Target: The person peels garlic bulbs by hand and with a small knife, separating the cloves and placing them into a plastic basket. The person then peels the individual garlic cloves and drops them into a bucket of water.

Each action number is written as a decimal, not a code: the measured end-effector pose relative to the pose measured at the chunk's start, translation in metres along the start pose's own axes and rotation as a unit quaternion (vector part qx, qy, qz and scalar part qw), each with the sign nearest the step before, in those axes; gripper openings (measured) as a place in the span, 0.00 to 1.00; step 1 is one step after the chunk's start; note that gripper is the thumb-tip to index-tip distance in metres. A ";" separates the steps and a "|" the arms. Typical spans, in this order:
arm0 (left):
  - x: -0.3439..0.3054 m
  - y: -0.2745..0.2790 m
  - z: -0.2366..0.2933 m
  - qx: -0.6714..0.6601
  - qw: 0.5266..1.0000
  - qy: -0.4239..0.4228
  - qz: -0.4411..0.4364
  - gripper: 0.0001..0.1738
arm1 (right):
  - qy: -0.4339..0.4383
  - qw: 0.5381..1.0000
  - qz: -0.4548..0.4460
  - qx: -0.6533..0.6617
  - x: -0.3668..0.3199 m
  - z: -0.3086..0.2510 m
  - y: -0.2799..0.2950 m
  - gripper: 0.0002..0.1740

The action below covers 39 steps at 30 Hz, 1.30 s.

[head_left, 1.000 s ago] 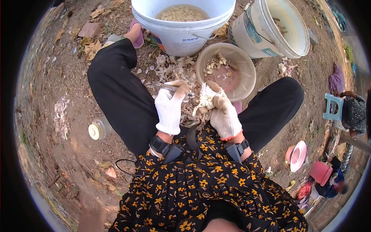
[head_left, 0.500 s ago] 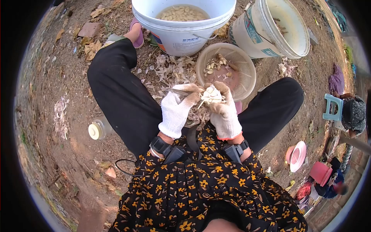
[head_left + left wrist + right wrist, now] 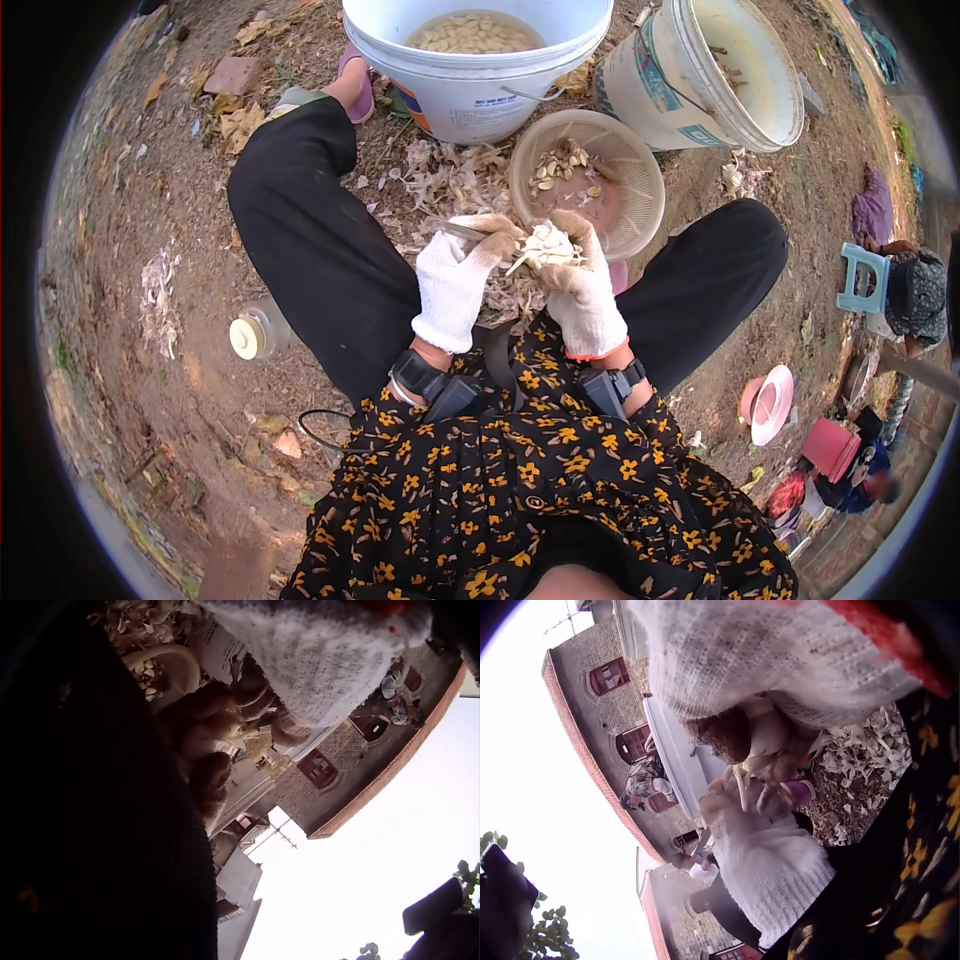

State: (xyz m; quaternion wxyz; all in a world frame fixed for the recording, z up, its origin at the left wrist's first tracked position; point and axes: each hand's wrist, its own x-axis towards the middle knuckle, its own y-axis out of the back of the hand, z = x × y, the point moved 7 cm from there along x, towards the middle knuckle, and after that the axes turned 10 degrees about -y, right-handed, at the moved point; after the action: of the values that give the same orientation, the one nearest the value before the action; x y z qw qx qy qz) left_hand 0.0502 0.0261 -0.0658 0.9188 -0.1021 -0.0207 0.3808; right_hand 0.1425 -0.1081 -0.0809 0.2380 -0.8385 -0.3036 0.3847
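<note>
Both hands wear white knit gloves with brown-soiled fingers. In the head view my right hand (image 3: pixel 585 300) grips a head of garlic (image 3: pixel 547 245), its pale cloves facing up. My left hand (image 3: pixel 450 290) holds a thin grey knife (image 3: pixel 462 231) across its palm, the blade pointing out to the left. The left thumb and fingertips meet the garlic's left side, where a pale strip sticks out. The right wrist view shows the left glove (image 3: pixel 769 862) close under the garlic, with the pale strip (image 3: pixel 740 787) between the hands.
A mesh basket (image 3: pixel 650 190) with loose cloves stands just beyond the hands. Behind it are a white bucket (image 3: pixel 480 95) of cloves in water and a tilted bucket (image 3: pixel 640 95). Garlic skins (image 3: pixel 455 180) litter the ground. A lidded jar (image 3: pixel 250 338) lies left; another person sits far right.
My left hand has moved right and forward to the garlic, bringing the knife along. The right hand has turned the garlic slightly; over the last half second both hands stay nearly in place.
</note>
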 end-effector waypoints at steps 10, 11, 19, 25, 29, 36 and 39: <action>0.001 -0.002 -0.007 -0.094 0.994 0.062 -0.017 0.12 | -0.049 0.996 -0.064 0.045 0.002 0.003 -0.005 0.35; 0.001 -0.003 -0.003 -0.055 0.997 0.045 -0.024 0.11 | -0.052 0.994 -0.073 0.062 0.001 0.003 -0.007 0.34; -0.004 0.003 -0.022 -0.040 0.997 0.060 -0.003 0.11 | -0.054 0.999 -0.006 -0.007 0.005 0.017 0.002 0.34; -0.004 0.001 -0.024 -0.130 0.988 0.083 0.015 0.12 | -0.056 0.998 -0.002 -0.033 0.006 0.017 0.006 0.36; -0.003 0.005 -0.009 -0.044 0.998 0.053 0.004 0.12 | -0.058 0.996 0.019 -0.067 0.002 0.012 0.001 0.36; -0.003 -0.006 0.012 -0.026 0.997 -0.023 -0.068 0.12 | -0.064 0.996 0.008 -0.065 -0.001 0.005 -0.002 0.37; -0.005 -0.009 0.011 -0.032 0.995 -0.004 -0.089 0.13 | -0.059 0.997 0.004 -0.050 -0.001 0.005 -0.001 0.37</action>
State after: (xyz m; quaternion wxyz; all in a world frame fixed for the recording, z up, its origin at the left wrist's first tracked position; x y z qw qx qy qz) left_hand 0.0515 0.0183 -0.0526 0.9454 -0.1272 -0.0455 0.2967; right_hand 0.1378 -0.1075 -0.0824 0.1759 -0.8262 -0.3331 0.4190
